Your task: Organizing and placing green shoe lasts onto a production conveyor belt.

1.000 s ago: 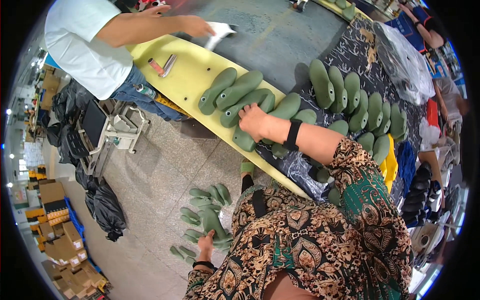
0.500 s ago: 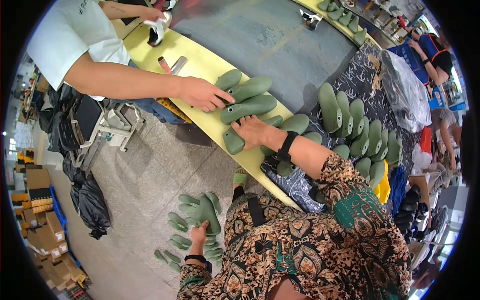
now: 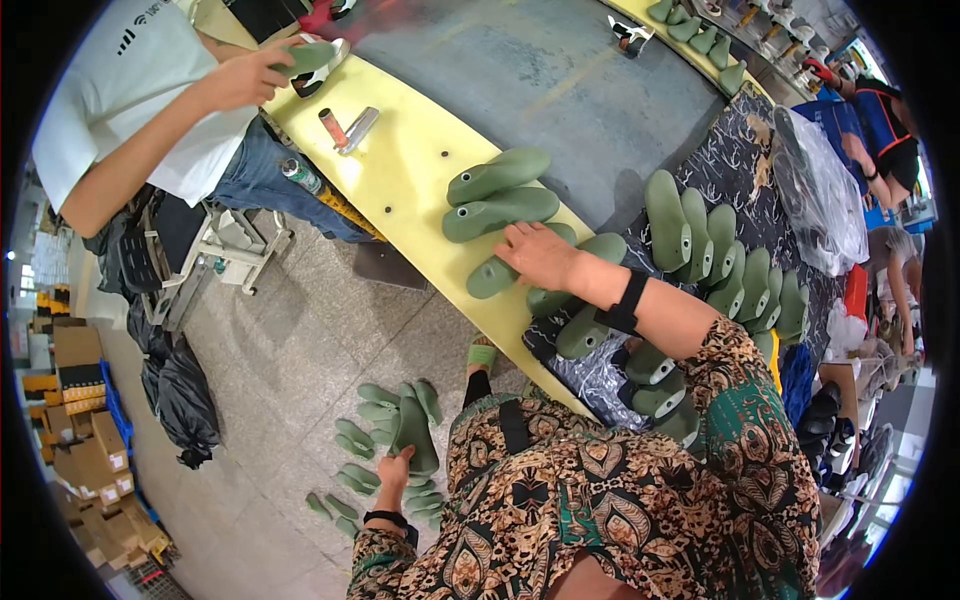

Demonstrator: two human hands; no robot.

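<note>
My left hand point(image 3: 396, 466) grips a green shoe last point(image 3: 413, 435) low over the floor, fingers wrapped around its lower end. Over the pale yellow bench point(image 3: 415, 160), my right hand point(image 3: 540, 256) bends its fingers down onto another green last point(image 3: 494, 277); part of that last is under the palm. Just beyond lie two lasts side by side, the nearer one point(image 3: 500, 214) close to my fingertips. More lasts, such as one point(image 3: 604, 250) beside my wrist, lie toward the right. At the far left, a co-worker's hand point(image 3: 245, 80) holds a green last point(image 3: 308, 59) beside a white shoe point(image 3: 325, 70).
A hammer point(image 3: 350, 130) with an orange handle lies on the bench. Rows of lasts point(image 3: 664, 220) stand on a dark patterned cloth at right. Several lasts point(image 3: 378, 410) lie on the floor near my left hand. Black bags point(image 3: 185, 400) and a wheeled metal frame point(image 3: 220, 250) stand left.
The co-worker has lifted one last off the bench and drawn it back to the left. My right hand and the last beneath it have shifted right. My left hand keeps its last.
</note>
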